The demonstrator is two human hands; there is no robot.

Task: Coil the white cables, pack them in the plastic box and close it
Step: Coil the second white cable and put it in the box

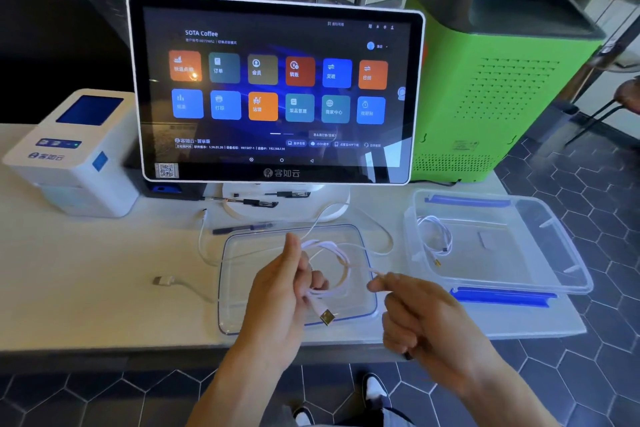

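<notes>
Left hand (277, 291) grips a loose loop of thin white cable (341, 255) above the clear lid (235, 288) on the tabletop (86, 281), its gold plug (326, 316) dangling below. Right hand (419, 312) pinches the cable's running strand. A coiled cable (434, 236) sits inside the open plastic box (554, 253).

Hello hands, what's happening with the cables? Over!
Left hand holds cable coil; right hand pinches its tail. One cable inside box. Lid underneath.
</notes>
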